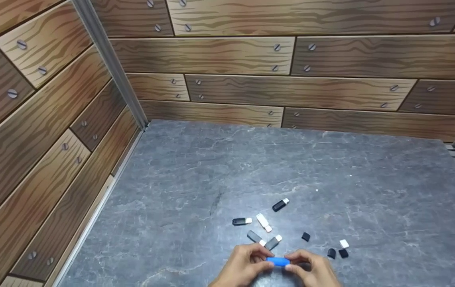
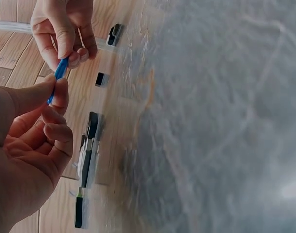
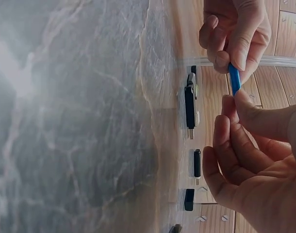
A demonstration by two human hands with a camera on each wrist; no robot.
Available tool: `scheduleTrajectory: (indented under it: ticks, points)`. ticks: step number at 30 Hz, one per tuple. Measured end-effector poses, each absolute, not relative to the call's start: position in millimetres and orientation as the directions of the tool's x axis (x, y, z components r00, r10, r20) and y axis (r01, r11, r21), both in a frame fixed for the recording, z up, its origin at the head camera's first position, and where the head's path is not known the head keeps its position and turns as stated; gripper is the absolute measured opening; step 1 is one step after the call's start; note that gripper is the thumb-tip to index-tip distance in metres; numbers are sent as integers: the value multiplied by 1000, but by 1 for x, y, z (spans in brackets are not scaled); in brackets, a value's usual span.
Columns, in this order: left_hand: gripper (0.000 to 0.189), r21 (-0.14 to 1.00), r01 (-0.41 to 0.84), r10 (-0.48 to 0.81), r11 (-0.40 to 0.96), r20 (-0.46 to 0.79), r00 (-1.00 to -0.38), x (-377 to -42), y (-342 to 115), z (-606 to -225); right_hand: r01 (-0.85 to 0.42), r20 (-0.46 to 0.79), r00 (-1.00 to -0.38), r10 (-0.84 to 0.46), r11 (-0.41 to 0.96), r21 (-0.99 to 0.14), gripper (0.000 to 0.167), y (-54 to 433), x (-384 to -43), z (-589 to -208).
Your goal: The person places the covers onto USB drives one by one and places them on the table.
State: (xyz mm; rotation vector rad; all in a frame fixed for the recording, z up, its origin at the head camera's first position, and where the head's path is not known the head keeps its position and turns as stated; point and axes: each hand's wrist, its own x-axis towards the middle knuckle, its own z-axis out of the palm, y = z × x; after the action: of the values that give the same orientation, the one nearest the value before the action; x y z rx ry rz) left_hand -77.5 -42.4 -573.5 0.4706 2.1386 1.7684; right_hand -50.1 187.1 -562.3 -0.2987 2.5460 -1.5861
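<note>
Between both hands, low in the head view, is a small blue USB stick [image 1: 278, 261] with no metal plug showing. My left hand [image 1: 246, 264] pinches one end of it between thumb and fingertips. The other end is pinched by my right hand [image 1: 310, 266] in the same way. Just beyond the left fingers lie a dark grey USB stick [image 1: 255, 236] and another grey one [image 1: 273, 242]. Past these are a white USB stick [image 1: 263, 221], a black one [image 1: 241, 221] and a second black one [image 1: 280, 205], their metal plugs bare.
Right of the sticks lies a small black cap [image 1: 306, 236]. Farther right sit a white cap [image 1: 344, 243], a black cap [image 1: 343, 253] and a dark rounded cap [image 1: 331, 253]. Wood-patterned walls [image 1: 227, 56] border the grey marbled table [image 1: 163, 199] at the back and sides.
</note>
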Motion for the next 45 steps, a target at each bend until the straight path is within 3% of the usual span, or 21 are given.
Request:
scheduleTrajectory:
  ticks: [7, 13, 19, 23, 32, 45]
  points:
    - [12, 983, -2, 446, 182, -84, -891, -80, -38, -574, -89, -16, -973, -231, 437, -895, 20, 191, -50, -563]
    - [14, 946, 156, 504, 283, -8, -864, -82, -39, -574, -94, -41, -965, -259, 488, -868, 19, 191, -53, -564]
    - [15, 740, 406, 590, 537, 15, -808, -80, -38, -569, -49, -147, -953, -265, 615, -787, 16, 190, -57, -565]
    - [13, 586, 522, 621, 619, 41, -783, -78, -37, -567, -47, -183, -940, -290, 638, -768, 15, 190, -61, -568]
    - [11, 464, 588, 640, 663, 57, -766, -77, -30, -565, -64, -192, -930, -312, 655, -753, 14, 192, -63, -573]
    - [12, 434, 577, 628, 692, 32, -778, -77, -26, -568, 10, -262, -927, -268, 681, -732, 11, 188, -67, -572]
